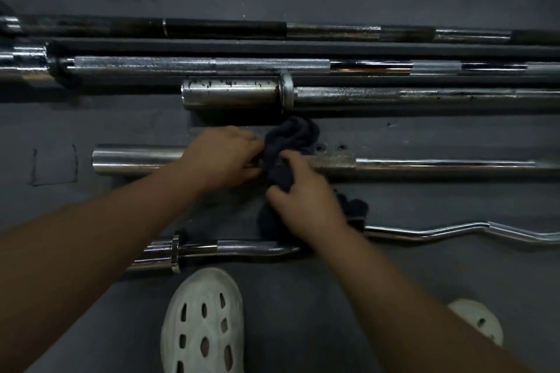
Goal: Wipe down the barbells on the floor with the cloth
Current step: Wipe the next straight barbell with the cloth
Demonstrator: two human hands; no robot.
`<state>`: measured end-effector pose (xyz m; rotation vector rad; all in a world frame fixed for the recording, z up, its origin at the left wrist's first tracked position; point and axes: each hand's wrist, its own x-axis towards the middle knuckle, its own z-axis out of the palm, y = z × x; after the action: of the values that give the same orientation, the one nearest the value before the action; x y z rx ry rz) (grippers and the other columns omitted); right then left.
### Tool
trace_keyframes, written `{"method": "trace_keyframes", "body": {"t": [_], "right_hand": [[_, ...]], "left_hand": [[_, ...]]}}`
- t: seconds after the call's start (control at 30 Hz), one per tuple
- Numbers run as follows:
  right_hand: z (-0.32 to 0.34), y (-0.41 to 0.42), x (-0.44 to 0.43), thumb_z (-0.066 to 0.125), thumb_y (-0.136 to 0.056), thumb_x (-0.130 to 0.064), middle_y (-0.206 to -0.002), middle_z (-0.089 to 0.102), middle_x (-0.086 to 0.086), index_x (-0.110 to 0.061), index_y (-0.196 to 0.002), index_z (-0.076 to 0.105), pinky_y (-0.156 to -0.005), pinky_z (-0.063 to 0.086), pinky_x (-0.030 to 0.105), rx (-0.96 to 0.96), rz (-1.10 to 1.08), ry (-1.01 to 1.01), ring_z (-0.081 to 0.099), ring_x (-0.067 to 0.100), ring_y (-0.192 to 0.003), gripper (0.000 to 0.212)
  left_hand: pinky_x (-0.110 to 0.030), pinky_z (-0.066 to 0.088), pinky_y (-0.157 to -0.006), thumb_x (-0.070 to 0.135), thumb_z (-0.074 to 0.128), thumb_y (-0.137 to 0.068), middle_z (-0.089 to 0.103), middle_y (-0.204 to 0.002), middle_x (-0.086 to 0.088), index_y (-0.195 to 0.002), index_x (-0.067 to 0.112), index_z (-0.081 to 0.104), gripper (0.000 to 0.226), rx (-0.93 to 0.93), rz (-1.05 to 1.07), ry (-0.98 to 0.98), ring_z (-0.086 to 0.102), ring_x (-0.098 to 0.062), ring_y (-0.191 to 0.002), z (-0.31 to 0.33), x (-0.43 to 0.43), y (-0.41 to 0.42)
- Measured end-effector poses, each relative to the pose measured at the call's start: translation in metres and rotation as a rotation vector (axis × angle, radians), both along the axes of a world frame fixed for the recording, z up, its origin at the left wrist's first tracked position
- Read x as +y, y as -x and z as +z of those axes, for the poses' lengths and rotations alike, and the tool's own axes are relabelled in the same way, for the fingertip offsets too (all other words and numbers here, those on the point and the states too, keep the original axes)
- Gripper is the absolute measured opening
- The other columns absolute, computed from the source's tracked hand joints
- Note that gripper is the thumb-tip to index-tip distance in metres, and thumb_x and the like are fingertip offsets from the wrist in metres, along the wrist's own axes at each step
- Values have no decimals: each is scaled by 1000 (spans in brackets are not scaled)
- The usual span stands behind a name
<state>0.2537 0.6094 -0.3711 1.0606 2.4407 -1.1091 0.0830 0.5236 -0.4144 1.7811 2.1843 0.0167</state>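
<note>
Several chrome barbells lie side by side on the dark floor. A dark cloth [289, 142] is bunched over the sleeve of the middle barbell [136, 159], near its collar. My left hand [224, 157] grips that sleeve right beside the cloth, fingers curled over the bar. On the cloth, my right hand [303, 194] clutches the fabric against the bar. Part of the cloth hangs down behind my right wrist toward the curl bar [454, 232]. The bar under the cloth is hidden.
A short barbell [233, 95] lies just beyond the cloth, with two long barbells [200, 65] and a dark bar [224, 28] farther back. My white perforated clogs [206, 324] stand on the floor close to the curl bar.
</note>
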Motion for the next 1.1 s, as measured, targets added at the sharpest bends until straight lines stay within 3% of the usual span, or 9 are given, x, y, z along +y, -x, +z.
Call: {"method": "trace_keyframes", "body": {"t": [0.13, 0.23, 0.37, 0.5, 0.6, 0.7, 0.87, 1.0, 1.1], "right_hand": [[6, -26, 18, 63, -82, -34, -98, 69, 0, -26, -100, 55, -75, 50, 36, -29, 49, -77, 63, 28, -94, 22], [3, -84, 96, 62, -86, -27, -103, 69, 12, -18, -107, 64, -74, 43, 33, -61, -297, -305, 64, 32, -96, 23], [0, -92, 131, 56, -84, -35, -110, 66, 9, -14, -114, 63, -96, 49, 42, 77, -786, -505, 62, 31, -107, 38], [-8, -21, 24, 57, -86, -39, -102, 65, 0, -30, -100, 62, -84, 51, 43, 205, -127, -310, 60, 23, -97, 17], [1, -18, -22, 61, -85, -40, -104, 58, -1, -27, -102, 57, -73, 50, 41, 197, 307, -280, 54, 22, -97, 22], [-9, -63, 24, 58, -79, -48, -101, 58, 5, -24, -102, 59, -73, 51, 40, 164, 224, -441, 57, 27, -96, 33], [-20, -87, 105, 52, -89, -48, -108, 61, 26, -3, -105, 65, -85, 42, 42, -55, -518, -473, 57, 41, -102, 49], [6, -47, 45, 75, -80, -45, -118, 52, 13, -17, -90, 62, -81, 45, 33, 77, -25, -448, 52, 27, -102, 32], [7, -49, 72, 80, -75, -32, -147, 42, 9, -16, -89, 62, -95, 51, 41, 56, 255, -476, 46, 31, -129, 27]], "left_hand": [[-39, 49, -77, 43, 70, -79, 66, -115, -9, -126, 21, 52, 54, -60, 79, -29, 64, -34, -104, 3, -6, -8], [-42, 51, -86, 47, 73, -80, 65, -123, -12, -142, 21, 41, 75, -47, 133, -4, 62, -35, -109, 5, -11, -10], [-41, 42, -78, 25, 67, -74, 65, -92, -9, -108, 14, 62, 36, 109, 139, 2, 60, -32, -84, 6, -23, -47], [-48, 33, -106, 26, 51, -79, 59, -128, -23, -135, -2, 53, 62, 71, 236, 93, 57, -38, -114, 10, -52, -103], [-49, 27, -112, 35, 45, -81, 60, -124, -29, -125, -4, 62, 62, 43, 213, 89, 55, -42, -119, 9, -68, -121], [-46, 21, -115, 48, 41, -86, 54, -135, -25, -137, -3, 51, 72, 12, 269, 82, 50, -39, -128, 9, -70, -127], [-45, 26, -109, 69, 21, -91, 48, -146, -16, -143, 8, 47, 83, 49, 260, 95, 43, -31, -136, 4, -37, -84], [-45, 38, -100, 61, 28, -88, 52, -139, -17, -137, 8, 48, 75, 42, 245, 27, 52, -34, -122, 7, -11, -54], [-50, 29, -113, 62, 40, -82, 39, -149, -21, -150, 3, 32, 90, 49, 128, 90, 40, -37, -135, 2, -24, -78]]}}
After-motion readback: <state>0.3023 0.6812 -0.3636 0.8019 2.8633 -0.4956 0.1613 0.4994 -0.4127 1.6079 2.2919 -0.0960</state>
